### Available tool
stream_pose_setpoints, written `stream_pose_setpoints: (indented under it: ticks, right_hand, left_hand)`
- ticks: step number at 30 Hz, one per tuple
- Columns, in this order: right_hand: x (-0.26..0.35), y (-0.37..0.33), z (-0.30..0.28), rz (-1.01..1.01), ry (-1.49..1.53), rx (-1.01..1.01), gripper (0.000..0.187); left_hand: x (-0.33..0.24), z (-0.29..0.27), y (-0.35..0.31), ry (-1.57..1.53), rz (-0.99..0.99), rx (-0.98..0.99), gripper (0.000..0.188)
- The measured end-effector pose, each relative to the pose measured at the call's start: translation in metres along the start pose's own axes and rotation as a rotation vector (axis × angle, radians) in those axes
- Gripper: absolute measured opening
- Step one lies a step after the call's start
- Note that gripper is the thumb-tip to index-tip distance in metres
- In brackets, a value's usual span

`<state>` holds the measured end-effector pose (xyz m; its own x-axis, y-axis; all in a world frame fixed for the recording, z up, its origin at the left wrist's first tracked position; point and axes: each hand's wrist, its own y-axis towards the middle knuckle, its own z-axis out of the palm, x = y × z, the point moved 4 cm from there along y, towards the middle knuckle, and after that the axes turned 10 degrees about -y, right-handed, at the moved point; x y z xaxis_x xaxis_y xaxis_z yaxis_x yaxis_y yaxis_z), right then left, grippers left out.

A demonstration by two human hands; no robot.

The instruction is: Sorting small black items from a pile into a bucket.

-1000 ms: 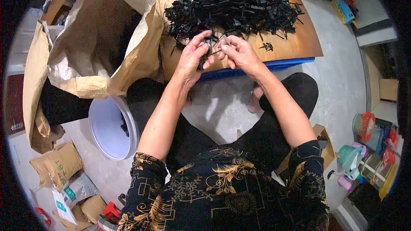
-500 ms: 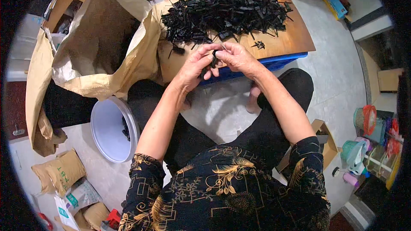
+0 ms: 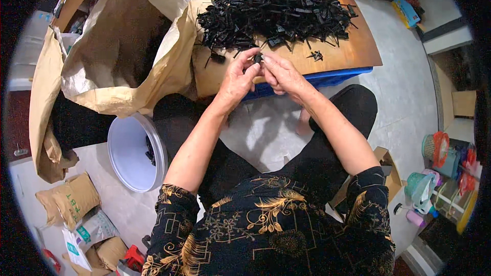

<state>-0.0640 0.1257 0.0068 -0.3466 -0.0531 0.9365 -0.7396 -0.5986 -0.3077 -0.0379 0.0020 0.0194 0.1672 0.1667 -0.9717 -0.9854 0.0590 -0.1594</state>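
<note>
Left hand (image 3: 237,77): fingers pinching a small black part (image 3: 258,58)
Right hand (image 3: 284,74): fingertips at it; grip, I can't tell
Black pile (image 3: 279,15): farther, on board (image 3: 360,53)

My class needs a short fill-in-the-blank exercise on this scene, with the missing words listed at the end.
1. The board under the big pile of small parts looks made of ____.
2. The large open paper bag stands on the person's ____ side.
3. Where the left hand and right hand meet, the small piece is coloured ____.
4. The support showing beneath the board's near edge is coloured ____.

Missing words: wood; left; black; blue.
</note>
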Motion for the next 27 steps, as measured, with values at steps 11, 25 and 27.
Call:
stream_pose_setpoints:
  ticks: [11, 25, 27]
  right_hand:
    - [0.005, 0.005, 0.010, 0.069, 0.081, 0.008, 0.033]
    - [-0.003, 0.026, 0.013, 0.144, 0.106, -0.003, 0.036]
    - [-0.003, 0.030, 0.013, 0.171, 0.098, 0.017, 0.036]
  left_hand:
    - [0.003, -0.002, 0.005, 0.024, 0.037, -0.090, 0.032]
    - [0.005, -0.010, 0.009, 0.426, 0.352, -0.270, 0.035]
    - [0.007, -0.013, 0.009, 0.415, 0.300, -0.285, 0.034]
